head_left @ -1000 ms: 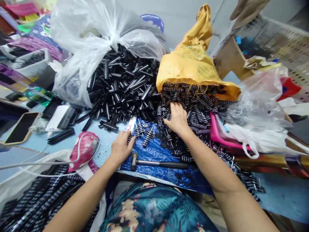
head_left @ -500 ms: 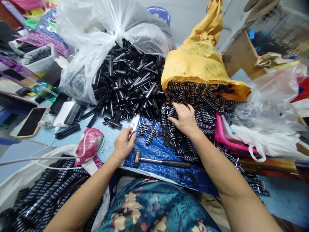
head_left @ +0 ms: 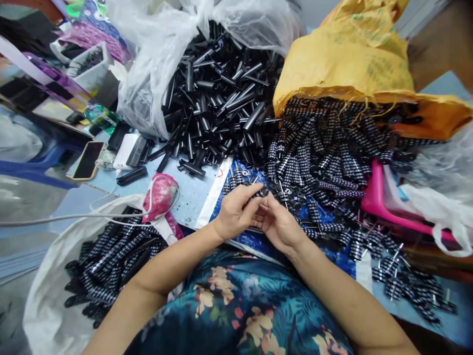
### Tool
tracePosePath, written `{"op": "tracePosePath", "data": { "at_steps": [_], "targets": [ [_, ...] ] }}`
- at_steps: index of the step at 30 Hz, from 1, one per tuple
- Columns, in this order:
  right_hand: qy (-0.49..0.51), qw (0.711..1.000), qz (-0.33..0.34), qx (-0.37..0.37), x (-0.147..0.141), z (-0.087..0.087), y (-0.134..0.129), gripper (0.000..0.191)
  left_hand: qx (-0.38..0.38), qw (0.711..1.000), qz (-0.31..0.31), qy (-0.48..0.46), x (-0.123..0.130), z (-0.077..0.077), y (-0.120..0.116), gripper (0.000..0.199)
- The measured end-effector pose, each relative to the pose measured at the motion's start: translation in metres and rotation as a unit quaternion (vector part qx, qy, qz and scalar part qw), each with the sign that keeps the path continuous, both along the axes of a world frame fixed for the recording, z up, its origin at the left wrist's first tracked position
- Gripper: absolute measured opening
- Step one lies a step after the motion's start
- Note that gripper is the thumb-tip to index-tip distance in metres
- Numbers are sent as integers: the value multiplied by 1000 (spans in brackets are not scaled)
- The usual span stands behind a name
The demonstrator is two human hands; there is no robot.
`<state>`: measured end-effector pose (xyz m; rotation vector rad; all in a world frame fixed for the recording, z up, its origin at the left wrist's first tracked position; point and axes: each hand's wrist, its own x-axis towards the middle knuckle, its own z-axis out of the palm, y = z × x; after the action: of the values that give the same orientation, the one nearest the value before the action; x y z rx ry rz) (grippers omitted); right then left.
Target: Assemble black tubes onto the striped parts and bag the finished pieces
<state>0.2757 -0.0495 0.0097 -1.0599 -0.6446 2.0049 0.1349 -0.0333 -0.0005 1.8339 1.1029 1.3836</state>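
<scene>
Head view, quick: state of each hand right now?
Left hand: fingers curled, tips at a small dark part; whether it grips it cannot be told.
Right hand: fingers curled, tips by the same part; grip likewise unclear.

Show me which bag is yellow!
The yellow bag at the back right, with black-and-white pieces at its mouth; the clear bag and the white sack at lower left aren't yellow.

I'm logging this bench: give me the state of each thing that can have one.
Left hand: fingers bent, grip unclear
Right hand: fingers bent, grip unclear
Yellow woven sack: open, black checkered rollers spilling out
Translucent plastic bag: open, black plastic tubes spilling out
Pale-cased phone: screen dark
Large white sack: open, holding black patterned rods
Roundish pink bundle: looped by white cable
</scene>
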Motion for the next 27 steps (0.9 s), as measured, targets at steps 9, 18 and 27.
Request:
{"op": "tracePosePath", "data": {
  "at_steps": [9, 18, 27],
  "targets": [
    [-335, 866, 117, 354, 35, -3, 16, 24, -372, 855, 85, -352, -52, 8, 28, 40],
    [-697, 495, -23, 517, 64, -14, 93, 28, -185, 938, 221, 193, -62, -26, 74, 22],
    [-744, 349, 15, 569, 66, -20, 137, 25, -38, 940, 158, 300, -57, -21, 57, 29]
  ]
}}
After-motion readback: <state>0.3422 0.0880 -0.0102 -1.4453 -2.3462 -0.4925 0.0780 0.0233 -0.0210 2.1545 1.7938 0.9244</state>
